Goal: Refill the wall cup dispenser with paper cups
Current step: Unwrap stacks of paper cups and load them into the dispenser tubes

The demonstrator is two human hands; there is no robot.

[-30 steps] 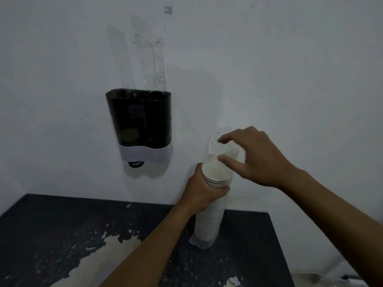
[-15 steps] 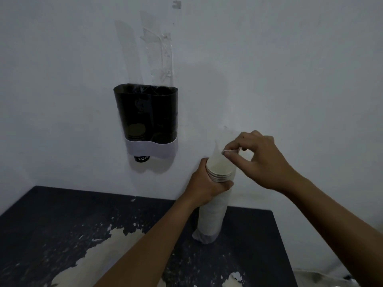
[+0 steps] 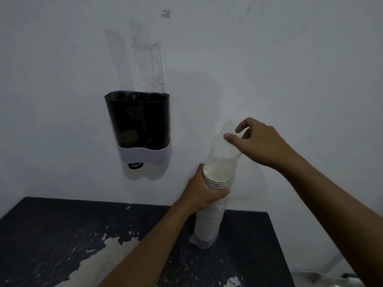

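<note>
A tall stack of white paper cups (image 3: 209, 222) in a clear plastic sleeve (image 3: 222, 150) stands upright on the dark table (image 3: 51, 235). My left hand (image 3: 203, 193) grips the stack near its top rim. My right hand (image 3: 259, 143) pinches the loose upper edge of the sleeve above the cups, holding it up and to the right. The black wall cup dispenser (image 3: 138, 121) with a white lower band hangs on the wall to the left. A few cups show dimly inside it, and a black cup bottom (image 3: 135, 165) pokes out below.
Clear tape strips (image 3: 152, 59) run up the white wall above the dispenser. The table's dark surface has large peeled pale patches (image 3: 99, 264) at the front. The table's right edge (image 3: 277, 245) lies just right of the stack; pale objects sit low beyond it.
My right hand has lifted the sleeve's open end higher, stretching the plastic above the cups. My left hand keeps its grip on the stack. The view has shifted slightly.
</note>
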